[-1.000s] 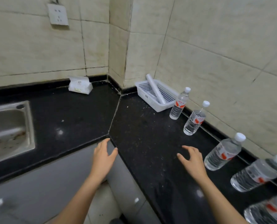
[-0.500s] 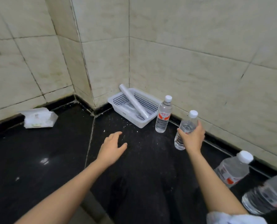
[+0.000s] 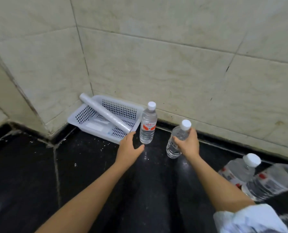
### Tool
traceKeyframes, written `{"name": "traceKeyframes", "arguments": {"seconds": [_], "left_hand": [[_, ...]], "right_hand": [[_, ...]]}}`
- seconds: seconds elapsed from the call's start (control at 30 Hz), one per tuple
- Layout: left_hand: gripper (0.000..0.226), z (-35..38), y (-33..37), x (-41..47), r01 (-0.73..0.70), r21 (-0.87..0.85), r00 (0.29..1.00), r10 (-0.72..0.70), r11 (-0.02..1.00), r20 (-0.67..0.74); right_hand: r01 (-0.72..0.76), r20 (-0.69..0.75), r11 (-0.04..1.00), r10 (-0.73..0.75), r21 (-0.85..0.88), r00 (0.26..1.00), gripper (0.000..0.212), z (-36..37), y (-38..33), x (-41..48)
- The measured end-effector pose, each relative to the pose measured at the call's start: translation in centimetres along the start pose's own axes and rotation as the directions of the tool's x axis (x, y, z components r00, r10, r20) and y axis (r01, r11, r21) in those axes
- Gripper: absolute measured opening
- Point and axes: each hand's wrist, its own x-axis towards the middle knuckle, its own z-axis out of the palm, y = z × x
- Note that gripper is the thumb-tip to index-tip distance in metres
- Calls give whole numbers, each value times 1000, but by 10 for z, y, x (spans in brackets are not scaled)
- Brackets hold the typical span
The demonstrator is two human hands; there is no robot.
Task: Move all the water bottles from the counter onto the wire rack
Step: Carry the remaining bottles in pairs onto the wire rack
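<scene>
Right hand (image 3: 188,143) clamped on a bottle (image 3: 176,140); left hand (image 3: 129,147) spread, fingers apart, just short of the next bottle (image 3: 148,123).

Held bottle: clear, white cap, tilted, on the black counter (image 3: 30,174) by the wall. Upright one has a red label, beside the white basket (image 3: 89,113). Since half a second ago the left hand has closed in.

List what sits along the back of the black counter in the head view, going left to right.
White perforated plastic basket holding a pale roll → upright clear water bottle with red label → clear water bottle gripped by the right hand → clear white-capped bottles at the right edge.
</scene>
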Motion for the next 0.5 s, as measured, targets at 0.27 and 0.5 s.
{"name": "traceKeyframes", "arguments": {"seconds": [0.27, 0.5], "left_hand": [[74, 16, 14, 90, -194, -5, 975, 193, 981, 113], [97, 14, 15, 136, -212, -40, 962, 216, 976, 168]], "right_hand": [[-131, -82, 988, 125, -82, 989, 59, 12, -13, 3], [-201, -92, 978, 195, -60, 976, 56, 12, -14, 8]]}}
